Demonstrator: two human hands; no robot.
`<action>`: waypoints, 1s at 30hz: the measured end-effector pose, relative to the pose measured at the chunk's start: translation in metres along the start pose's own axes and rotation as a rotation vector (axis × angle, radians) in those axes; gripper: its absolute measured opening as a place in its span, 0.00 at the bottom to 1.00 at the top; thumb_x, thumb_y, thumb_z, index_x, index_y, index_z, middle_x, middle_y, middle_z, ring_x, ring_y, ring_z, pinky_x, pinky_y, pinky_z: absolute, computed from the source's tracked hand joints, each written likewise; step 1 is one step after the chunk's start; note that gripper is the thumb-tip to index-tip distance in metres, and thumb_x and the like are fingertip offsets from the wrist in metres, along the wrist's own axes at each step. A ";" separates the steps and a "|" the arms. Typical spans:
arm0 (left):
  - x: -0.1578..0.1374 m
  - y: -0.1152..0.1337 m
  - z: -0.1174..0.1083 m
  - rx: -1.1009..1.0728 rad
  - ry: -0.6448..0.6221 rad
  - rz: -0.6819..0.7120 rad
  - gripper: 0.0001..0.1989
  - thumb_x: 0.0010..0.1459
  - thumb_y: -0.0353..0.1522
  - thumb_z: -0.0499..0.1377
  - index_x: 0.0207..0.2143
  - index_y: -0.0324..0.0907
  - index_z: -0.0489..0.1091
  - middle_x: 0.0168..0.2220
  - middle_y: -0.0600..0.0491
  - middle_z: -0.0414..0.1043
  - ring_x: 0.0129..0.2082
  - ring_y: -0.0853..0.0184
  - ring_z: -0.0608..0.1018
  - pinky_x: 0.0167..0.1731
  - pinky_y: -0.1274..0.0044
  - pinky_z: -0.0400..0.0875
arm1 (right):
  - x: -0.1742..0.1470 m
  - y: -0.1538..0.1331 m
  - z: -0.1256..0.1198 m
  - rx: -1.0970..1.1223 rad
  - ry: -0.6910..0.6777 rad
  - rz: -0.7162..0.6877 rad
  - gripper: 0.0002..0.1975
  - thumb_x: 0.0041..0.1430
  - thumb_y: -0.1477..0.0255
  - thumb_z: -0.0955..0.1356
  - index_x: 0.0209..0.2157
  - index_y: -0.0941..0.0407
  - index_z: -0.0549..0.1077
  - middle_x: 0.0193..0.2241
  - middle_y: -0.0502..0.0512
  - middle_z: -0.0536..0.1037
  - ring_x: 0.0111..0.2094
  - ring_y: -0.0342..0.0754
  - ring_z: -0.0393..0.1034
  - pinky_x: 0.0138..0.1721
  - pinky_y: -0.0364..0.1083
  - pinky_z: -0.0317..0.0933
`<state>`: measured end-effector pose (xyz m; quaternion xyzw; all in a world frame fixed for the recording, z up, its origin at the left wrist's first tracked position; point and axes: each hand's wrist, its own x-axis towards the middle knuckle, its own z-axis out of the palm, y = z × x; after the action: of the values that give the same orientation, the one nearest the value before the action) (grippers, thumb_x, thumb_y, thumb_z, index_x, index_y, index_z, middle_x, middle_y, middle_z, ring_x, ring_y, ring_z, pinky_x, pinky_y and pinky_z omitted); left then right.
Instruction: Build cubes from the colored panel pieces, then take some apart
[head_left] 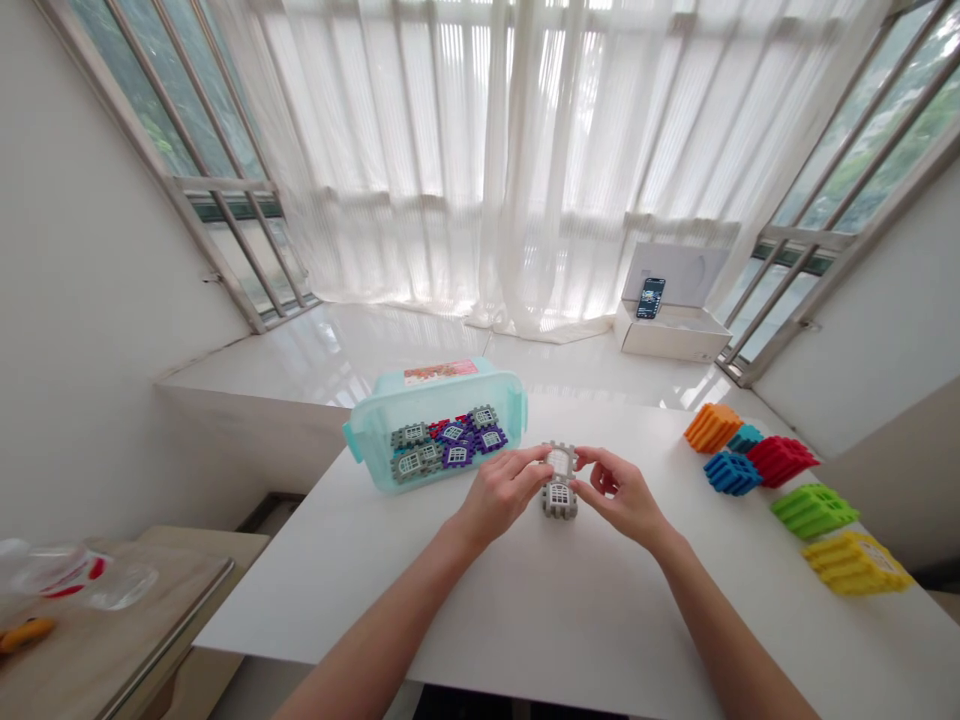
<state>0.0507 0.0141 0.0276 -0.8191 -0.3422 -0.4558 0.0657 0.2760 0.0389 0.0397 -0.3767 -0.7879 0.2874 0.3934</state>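
Note:
Two grey interlocking building blocks with white window inserts are in front of me. The nearer grey window block (pixel 559 500) shows its white grid and lies on the white table. Just beyond it is another grey block (pixel 559 459), partly covered by my fingers. My left hand (pixel 508 488) presses its fingertips on that far block's left side. From the right, my right hand (pixel 619 492) pinches the same block's edge between thumb and fingers. Whether the two blocks are joined or merely touching, I cannot tell.
A teal plastic bin (pixel 375 483) holds grey, purple and red window blocks, left of my hands. Stacked orange (pixel 712 429), blue (pixel 731 474), red (pixel 781 460), green (pixel 814 510) and yellow blocks (pixel 856 563) line the right side. A phone (pixel 650 298) leans on a white box (pixel 667 340).

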 end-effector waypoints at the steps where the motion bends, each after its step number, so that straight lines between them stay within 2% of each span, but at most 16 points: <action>1: -0.001 0.000 0.002 -0.043 0.010 -0.019 0.07 0.63 0.28 0.58 0.44 0.44 0.71 0.51 0.46 0.75 0.49 0.64 0.78 0.47 0.71 0.74 | 0.000 -0.001 0.000 -0.013 0.011 -0.007 0.18 0.58 0.66 0.70 0.49 0.53 0.71 0.35 0.52 0.76 0.22 0.40 0.57 0.24 0.42 0.62; 5: -0.003 0.000 0.008 -0.204 0.054 -0.096 0.07 0.63 0.29 0.58 0.43 0.43 0.72 0.55 0.44 0.71 0.51 0.62 0.77 0.48 0.70 0.76 | 0.000 -0.006 -0.003 -0.063 0.047 -0.038 0.16 0.58 0.66 0.71 0.47 0.52 0.72 0.34 0.51 0.76 0.21 0.40 0.56 0.24 0.43 0.61; 10: -0.003 0.001 0.011 -0.296 0.068 -0.197 0.08 0.60 0.29 0.61 0.42 0.42 0.75 0.56 0.42 0.70 0.50 0.60 0.78 0.49 0.69 0.76 | 0.000 -0.009 -0.006 -0.126 0.057 -0.093 0.14 0.58 0.66 0.70 0.45 0.52 0.72 0.34 0.52 0.76 0.21 0.40 0.57 0.25 0.43 0.62; 16: 0.002 0.000 0.004 -0.517 -0.042 -0.387 0.08 0.55 0.30 0.65 0.39 0.41 0.78 0.52 0.43 0.74 0.45 0.61 0.81 0.40 0.72 0.80 | 0.002 -0.009 -0.011 -0.141 0.037 -0.083 0.14 0.57 0.65 0.71 0.45 0.53 0.72 0.33 0.52 0.76 0.21 0.40 0.58 0.25 0.43 0.62; 21: 0.004 -0.004 0.003 -0.741 -0.105 -0.511 0.11 0.53 0.33 0.66 0.39 0.38 0.78 0.48 0.43 0.76 0.44 0.60 0.81 0.44 0.70 0.80 | -0.003 0.002 -0.011 -0.058 -0.001 0.011 0.12 0.55 0.65 0.71 0.41 0.54 0.74 0.30 0.51 0.76 0.20 0.40 0.55 0.22 0.42 0.59; 25: 0.004 -0.008 0.001 -0.714 -0.154 -0.527 0.08 0.53 0.33 0.66 0.35 0.39 0.78 0.45 0.45 0.78 0.39 0.63 0.81 0.39 0.72 0.79 | -0.009 0.014 -0.006 -0.014 -0.019 0.066 0.13 0.54 0.65 0.71 0.42 0.54 0.75 0.29 0.51 0.75 0.21 0.40 0.53 0.22 0.42 0.57; 30: 0.005 -0.011 -0.004 -0.583 -0.270 -0.488 0.08 0.53 0.31 0.66 0.37 0.43 0.77 0.43 0.49 0.79 0.44 0.63 0.79 0.41 0.74 0.74 | -0.012 0.018 -0.004 -0.076 -0.081 0.078 0.14 0.54 0.64 0.71 0.42 0.54 0.75 0.30 0.51 0.76 0.21 0.40 0.54 0.22 0.42 0.57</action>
<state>0.0424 0.0235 0.0314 -0.7507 -0.3886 -0.4241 -0.3249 0.2910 0.0391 0.0236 -0.4100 -0.7980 0.2877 0.3351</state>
